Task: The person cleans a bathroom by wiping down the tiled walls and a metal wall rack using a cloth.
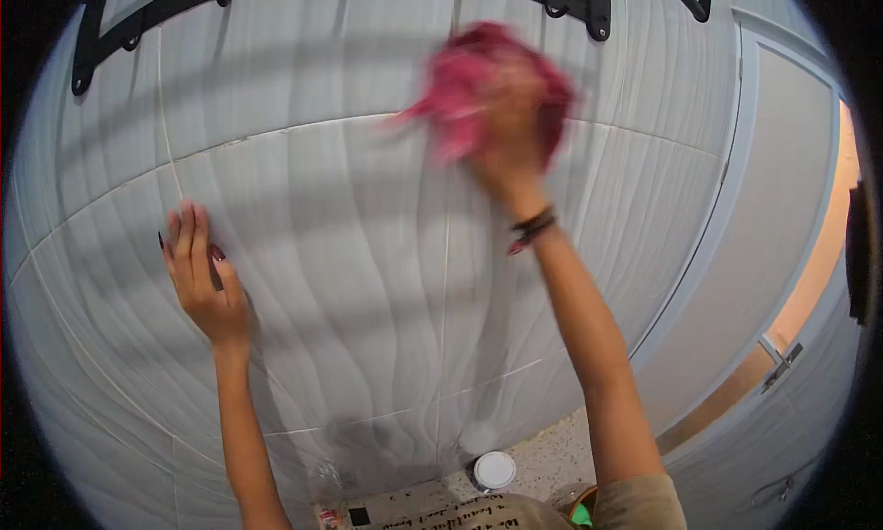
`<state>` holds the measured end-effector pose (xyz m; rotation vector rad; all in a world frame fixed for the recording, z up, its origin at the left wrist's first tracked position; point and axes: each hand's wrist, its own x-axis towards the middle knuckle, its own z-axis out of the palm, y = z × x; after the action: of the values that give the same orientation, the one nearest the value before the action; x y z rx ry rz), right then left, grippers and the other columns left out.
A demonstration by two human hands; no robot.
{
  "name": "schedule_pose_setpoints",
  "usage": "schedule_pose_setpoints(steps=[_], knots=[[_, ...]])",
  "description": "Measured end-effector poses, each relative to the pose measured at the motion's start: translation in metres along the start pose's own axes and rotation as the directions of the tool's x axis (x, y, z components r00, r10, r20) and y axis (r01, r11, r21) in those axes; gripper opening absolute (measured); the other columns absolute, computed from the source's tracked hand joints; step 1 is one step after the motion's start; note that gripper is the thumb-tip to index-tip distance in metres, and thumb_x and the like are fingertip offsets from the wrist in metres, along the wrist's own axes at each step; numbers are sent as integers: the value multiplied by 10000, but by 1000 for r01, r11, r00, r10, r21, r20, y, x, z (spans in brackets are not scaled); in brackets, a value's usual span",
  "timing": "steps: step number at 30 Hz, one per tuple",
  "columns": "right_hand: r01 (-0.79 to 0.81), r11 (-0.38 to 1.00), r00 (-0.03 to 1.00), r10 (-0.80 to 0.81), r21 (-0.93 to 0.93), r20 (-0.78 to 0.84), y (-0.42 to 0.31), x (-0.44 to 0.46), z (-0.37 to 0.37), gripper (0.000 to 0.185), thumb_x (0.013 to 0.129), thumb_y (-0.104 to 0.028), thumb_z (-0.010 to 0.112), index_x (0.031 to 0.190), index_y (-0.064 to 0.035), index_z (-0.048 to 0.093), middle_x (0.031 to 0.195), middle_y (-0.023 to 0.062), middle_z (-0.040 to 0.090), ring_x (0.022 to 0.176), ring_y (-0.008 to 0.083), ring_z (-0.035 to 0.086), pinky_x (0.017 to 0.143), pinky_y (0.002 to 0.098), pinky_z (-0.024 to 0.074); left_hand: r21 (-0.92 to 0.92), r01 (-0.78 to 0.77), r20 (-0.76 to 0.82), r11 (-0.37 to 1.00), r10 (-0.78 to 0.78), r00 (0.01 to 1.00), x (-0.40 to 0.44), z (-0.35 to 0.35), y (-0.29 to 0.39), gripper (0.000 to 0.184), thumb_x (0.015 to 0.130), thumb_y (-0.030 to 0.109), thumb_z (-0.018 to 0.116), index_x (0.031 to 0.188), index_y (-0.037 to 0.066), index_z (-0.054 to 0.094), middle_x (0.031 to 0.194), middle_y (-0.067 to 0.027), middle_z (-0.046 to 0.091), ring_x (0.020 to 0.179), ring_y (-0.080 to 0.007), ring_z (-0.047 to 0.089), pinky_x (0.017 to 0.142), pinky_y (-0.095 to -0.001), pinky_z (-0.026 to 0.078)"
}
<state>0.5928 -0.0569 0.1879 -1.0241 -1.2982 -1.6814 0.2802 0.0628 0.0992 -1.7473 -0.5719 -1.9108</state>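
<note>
A crumpled pink cloth (460, 93) lies against the grey-white tiled wall (359, 208), smeared by motion. My right hand (513, 130) is over it, pressing it to the tiles; the fingers are blurred and partly lost against the cloth. A dark bracelet (533, 226) circles that wrist. Lower and to the left, my left hand (204, 268) rests on the wall with its fingers stretched upward and nothing in it. Dark polish shows on its nails.
A black rack with hooks (598, 10) runs along the top of the wall. To the right stands a partly open door (782, 190) with a metal handle (780, 360). On the speckled floor (556, 447) are a white-lidded tub (494, 470) and a container with something green (581, 512).
</note>
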Motion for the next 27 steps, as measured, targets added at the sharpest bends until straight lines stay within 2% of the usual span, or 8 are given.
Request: schedule_pose_setpoints(steps=[4, 8, 11, 15, 17, 20, 25, 27], knots=[[-622, 750, 777, 556, -225, -294, 84, -18, -23, 376, 832, -317, 480, 1020, 4, 532, 1092, 205, 510, 1014, 372, 440, 964, 474, 248, -55, 32, -46, 998, -34, 998, 0, 21, 11, 498, 740, 46, 381, 1226, 50, 491, 1297, -72, 449, 1233, -257, 377, 1054, -425, 213], [-208, 977, 977, 210, 54, -38, -22, -24, 2, 368, 757, -281, 536, 985, 7, 542, 1209, 181, 453, 1188, 434, 316, 1006, 531, 191, -10, -68, -34, 998, 68, 997, 3, 36, 23, 502, 745, 45, 364, 1231, 57, 488, 1301, -63, 448, 1237, -233, 376, 1057, -426, 199], [69, 941, 921, -189, 332, 342, -96, -76, -14, 468, 680, -350, 640, 1123, -241, 535, 1317, 72, 380, 1290, 390, 206, 1039, 530, 175, 38, -38, 29, 999, 37, 999, -2, 26, 23, 504, 747, 52, 359, 1234, 70, 488, 1302, -52, 449, 1238, -215, 377, 1057, -435, 188], [-206, 896, 944, 76, 393, 320, -47, -172, -35, 551, 656, -387, 672, 1144, -186, 514, 1296, 104, 391, 1254, 385, 265, 1033, 514, 176, 115, -27, 142, 993, 11, 990, -10, 9, 8, 497, 765, 71, 357, 1248, 86, 475, 1309, -39, 442, 1241, -209, 374, 1056, -448, 177], [-340, 938, 903, 344, -61, 256, 1, -150, -53, 582, 704, -425, 633, 1199, -154, 492, 1345, 190, 311, 1254, 395, 245, 1022, 502, 176, 147, -26, 159, 989, 3, 987, -23, 2, -3, 488, 779, 89, 357, 1254, 84, 466, 1311, -44, 439, 1242, -218, 372, 1055, -451, 174], [-375, 903, 922, 387, -212, 17, 21, -66, -42, 432, 823, -276, 532, 1196, -61, 497, 1311, 164, 377, 1224, 371, 296, 1010, 489, 180, 126, -14, 135, 992, -3, 991, -36, 2, -10, 472, 799, 120, 357, 1257, 65, 455, 1306, -65, 443, 1243, -239, 370, 1056, -450, 168], [-212, 901, 971, 152, 378, 182, -110, -15, 12, 572, 696, -416, 620, 1141, -68, 532, 1328, 171, 344, 1290, 407, 175, 1044, 529, 113, 106, -49, 144, 993, 33, 989, -32, -1, -5, 460, 821, 146, 345, 1257, 41, 447, 1266, -121, 472, 1214, -270, 404, 1042, -438, 210], [32, 852, 940, -203, 523, 274, -168, -59, 27, 584, 662, -405, 645, 1136, -80, 539, 1372, 174, 275, 1295, 408, 164, 1033, 536, 165, -336, 146, 82, 930, -126, 989, -48, -8, -5, 443, 824, 162, 355, 1233, 35, 468, 1230, -147, 496, 1169, -290, 447, 1013, -428, 263]])
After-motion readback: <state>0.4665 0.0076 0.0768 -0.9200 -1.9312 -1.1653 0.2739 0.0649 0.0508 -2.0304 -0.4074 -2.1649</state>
